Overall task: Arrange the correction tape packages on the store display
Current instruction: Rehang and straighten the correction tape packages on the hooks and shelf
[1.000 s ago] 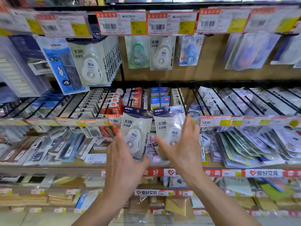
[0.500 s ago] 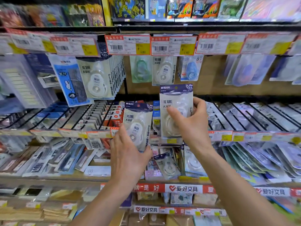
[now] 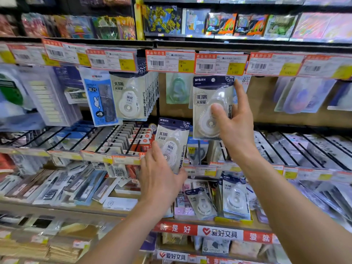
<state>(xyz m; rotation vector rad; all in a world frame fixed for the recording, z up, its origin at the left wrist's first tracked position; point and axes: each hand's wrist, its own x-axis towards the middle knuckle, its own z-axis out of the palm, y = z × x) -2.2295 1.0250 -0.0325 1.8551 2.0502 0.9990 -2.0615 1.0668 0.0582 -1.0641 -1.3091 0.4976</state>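
My right hand grips a correction tape package, white with a dark blue header, and holds it up just under a price label of the upper peg row. Lower down, my left hand holds a second, matching package by its bottom edge in front of the middle shelf. A thick row of the same packages hangs on a peg to the left. Two more correction tape packages lie on the shelf below my right arm.
Price labels line the upper rail, with a green tape package hanging beneath one. Black wire dividers hold slanted rows of packaged stationery. A red shelf strip runs along the lower shelf edge. Colourful items fill the top shelf.
My right hand has lifted its package from the middle shelf up to the upper peg row. My left hand has stayed low with its package, and the view has tilted upward.
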